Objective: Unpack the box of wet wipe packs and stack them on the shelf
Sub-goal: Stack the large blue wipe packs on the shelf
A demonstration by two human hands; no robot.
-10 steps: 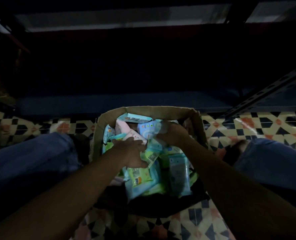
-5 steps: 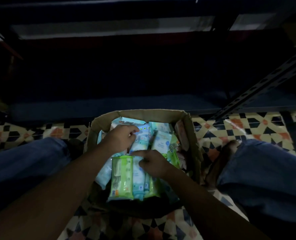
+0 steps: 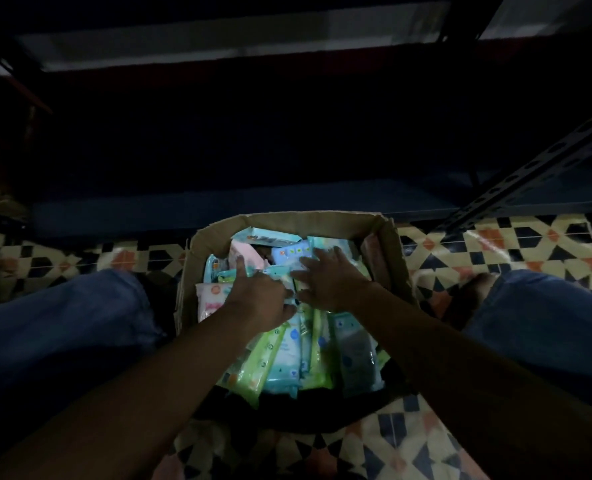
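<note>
We are kneeling on the patterned tile floor with our blue-jeaned knees either side of the open brown cardboard box, and we are working from the left inward. At the box's left edge a pink soft-plastic wipe pack is lying flat; its printing is too dim and blurred for us to read. Our left hand is curling its fingers over the heap of packs, gripping what looks like a green-and-blue bundle standing on edge toward us. Just beside it, our right hand is pressing down with spread fingers onto a pale blue pack near the far wall, resting rather than clenched. We are judging the task as barely begun: the box is looking nearly full, and the dark blue metal shelf directly beyond it is showing no stacked packs that we can make out. No brand name is legible anywhere in this light.
</note>
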